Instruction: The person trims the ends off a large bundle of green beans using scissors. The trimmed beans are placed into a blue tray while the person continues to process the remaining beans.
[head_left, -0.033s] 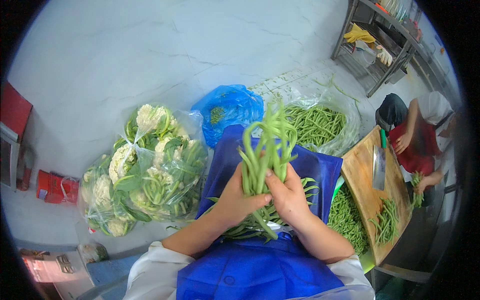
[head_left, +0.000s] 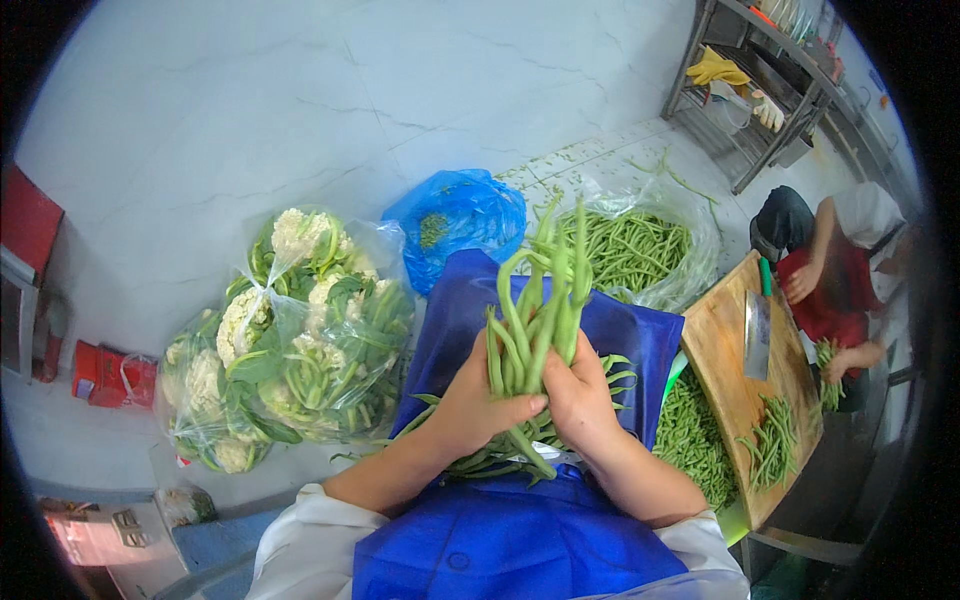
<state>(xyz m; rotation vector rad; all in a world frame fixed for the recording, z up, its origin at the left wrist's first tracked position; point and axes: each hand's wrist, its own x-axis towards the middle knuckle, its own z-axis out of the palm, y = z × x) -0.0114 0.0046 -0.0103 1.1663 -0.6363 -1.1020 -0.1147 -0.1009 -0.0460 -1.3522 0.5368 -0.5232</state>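
Observation:
A bundle of long green beans [head_left: 525,350] stands upright between my hands, its tips pointing away from me and some pods curling over. My left hand [head_left: 472,402] is closed round its left side, thumb across the lower part. My right hand [head_left: 580,398] grips the right side, with the thumb pressed on the pods. A few bean ends poke out below my palms. More loose beans lie under my hands on the blue apron [head_left: 638,335] spread over my lap; my hands and forearms hide part of that pile.
Left, clear bags hold cauliflower [head_left: 240,325]. Ahead are a blue plastic bag [head_left: 470,205] with green scraps and a clear bag of beans [head_left: 630,250]. Right, cut beans [head_left: 690,430] fill a green container beside a cutting board [head_left: 725,320] with a cleaver [head_left: 757,335]. A co-worker's hand [head_left: 855,360] holds beans.
The tops of the beans in my hands have straightened and spread; several pods now point up where they were bent and blurred. The co-worker's bean-holding hand has shifted slightly.

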